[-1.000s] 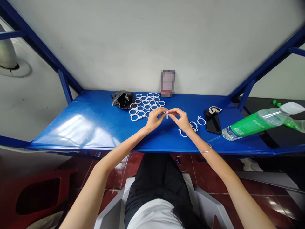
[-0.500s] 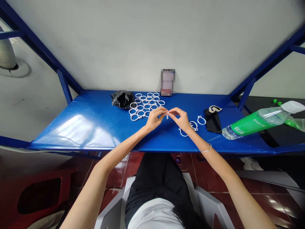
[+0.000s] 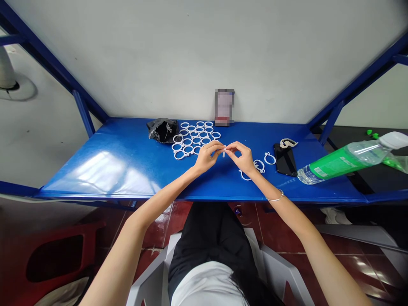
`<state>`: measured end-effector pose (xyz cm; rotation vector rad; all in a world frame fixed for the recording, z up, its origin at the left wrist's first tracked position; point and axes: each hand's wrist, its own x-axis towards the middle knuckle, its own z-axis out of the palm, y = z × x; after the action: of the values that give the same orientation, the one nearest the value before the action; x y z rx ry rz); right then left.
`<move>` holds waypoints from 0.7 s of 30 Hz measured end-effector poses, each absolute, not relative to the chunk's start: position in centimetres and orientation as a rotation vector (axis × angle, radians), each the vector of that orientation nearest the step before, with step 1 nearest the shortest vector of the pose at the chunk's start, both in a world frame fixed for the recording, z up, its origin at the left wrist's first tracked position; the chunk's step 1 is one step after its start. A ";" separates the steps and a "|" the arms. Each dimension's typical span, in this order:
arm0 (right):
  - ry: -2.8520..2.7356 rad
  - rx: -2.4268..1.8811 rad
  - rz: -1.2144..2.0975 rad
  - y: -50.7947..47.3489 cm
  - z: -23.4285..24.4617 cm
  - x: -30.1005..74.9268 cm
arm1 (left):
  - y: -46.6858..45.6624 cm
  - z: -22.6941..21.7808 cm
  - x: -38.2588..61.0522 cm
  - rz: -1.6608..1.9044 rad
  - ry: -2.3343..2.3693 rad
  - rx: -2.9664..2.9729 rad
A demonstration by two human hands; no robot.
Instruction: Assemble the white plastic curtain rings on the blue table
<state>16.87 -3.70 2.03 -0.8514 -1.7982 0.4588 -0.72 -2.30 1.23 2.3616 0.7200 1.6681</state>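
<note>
My left hand (image 3: 207, 156) and my right hand (image 3: 241, 155) meet over the middle of the blue table, fingertips pinched together. Between them is a white plastic ring (image 3: 223, 154), seen nearly edge-on and mostly hidden by the fingers. Left of the left hand lies a cluster of white curtain rings (image 3: 188, 149) with small eyelets, arranged in rough rows. Beside my right wrist are a few more white rings (image 3: 270, 158), one partly covered by the forearm. A silver bangle circles my right forearm.
A crumpled black plastic bag (image 3: 163, 130), its mouth open, sits left of the rings. A phone (image 3: 224, 108) leans on the wall. At right lie a dark phone (image 3: 285, 160), a cream-coloured strap-like item (image 3: 287, 143) and a bottle with a green label (image 3: 338, 165). Blue metal bars (image 3: 83, 111) frame both sides.
Both hands keep nearly the same pinch at the same place. The view has tilted slightly, so the table appears a little higher.
</note>
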 end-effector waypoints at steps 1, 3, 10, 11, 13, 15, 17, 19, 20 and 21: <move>-1.802 -0.847 0.449 -3.7 2.0 16.9 | -2.3 1.3 -0.7 1.667 0.720 2.365; -1.809 -0.841 0.429 -3.8 2.1 16.9 | -2.3 1.3 -0.7 1.667 0.717 2.370; -1.832 -0.822 0.389 -3.8 2.2 16.9 | -2.3 1.3 -0.8 1.653 0.714 2.377; -1.828 -0.825 0.386 -3.9 2.2 16.9 | -2.3 1.3 -0.8 1.639 0.728 2.374; -1.810 -0.843 0.385 -3.9 2.2 16.9 | -2.4 1.3 -0.8 1.595 0.768 2.357; -1.778 -0.875 0.385 -4.0 2.3 16.9 | -2.4 1.3 -0.7 1.544 0.810 2.332; -1.737 -0.912 0.377 -4.0 2.3 16.9 | -2.4 1.1 -0.7 1.498 0.831 2.312; -1.696 -0.942 0.373 -3.9 2.3 17.0 | -2.3 0.8 -0.6 1.456 0.827 2.308; -1.678 -0.949 0.378 -3.8 2.3 17.0 | -2.3 0.7 -0.6 1.432 0.820 2.312; -1.665 -0.952 0.387 -3.8 2.3 17.1 | -2.2 0.5 -0.5 1.412 0.815 2.315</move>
<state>17.07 -3.78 2.29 -0.9518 -1.6654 0.3868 -0.54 -2.21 0.50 2.3155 0.8154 1.4120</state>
